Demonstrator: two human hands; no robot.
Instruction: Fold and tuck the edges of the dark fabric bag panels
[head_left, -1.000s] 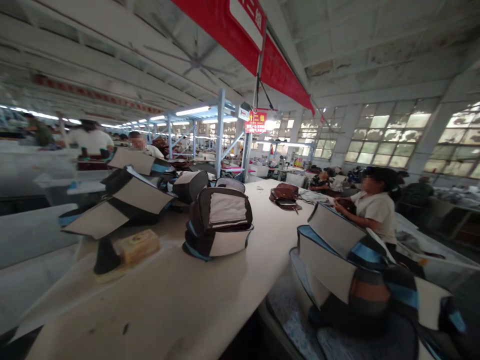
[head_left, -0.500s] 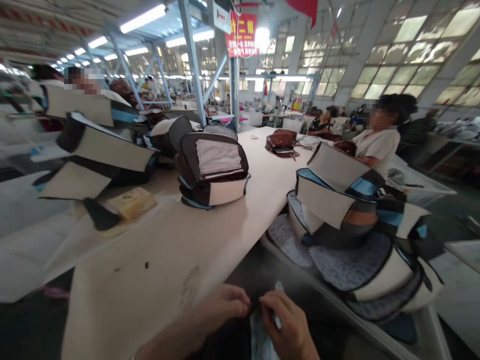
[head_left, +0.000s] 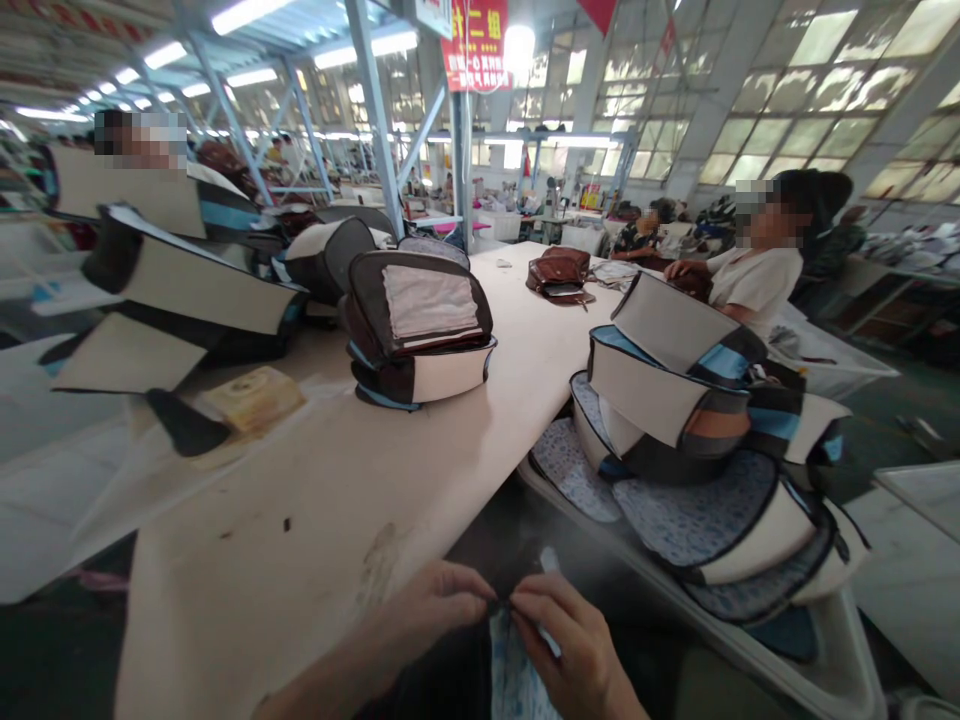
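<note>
My left hand [head_left: 431, 612] and my right hand [head_left: 570, 648] meet at the bottom edge of the view, just off the near edge of the long pale table [head_left: 315, 520]. Both pinch the top of a piece of blue-and-white patterned fabric with dark trim [head_left: 510, 675] that hangs between them. A thin white object [head_left: 550, 560] sticks up past my right fingers; I cannot tell what it is. A brown, cream and blue bag [head_left: 417, 330] stands further up the table.
A stack of cream, blue and dark bag shells [head_left: 697, 440] lies on a lower shelf to the right. More shells [head_left: 180, 290] pile up on the left beside a yellowish box [head_left: 253, 396]. A brown handbag [head_left: 561, 274] lies far up. A seated person [head_left: 757, 270] works at the right.
The camera has tipped down from the hall and ceiling. My hands, absent a second ago, came into view pinching the fabric and have barely shifted in the last half second.
</note>
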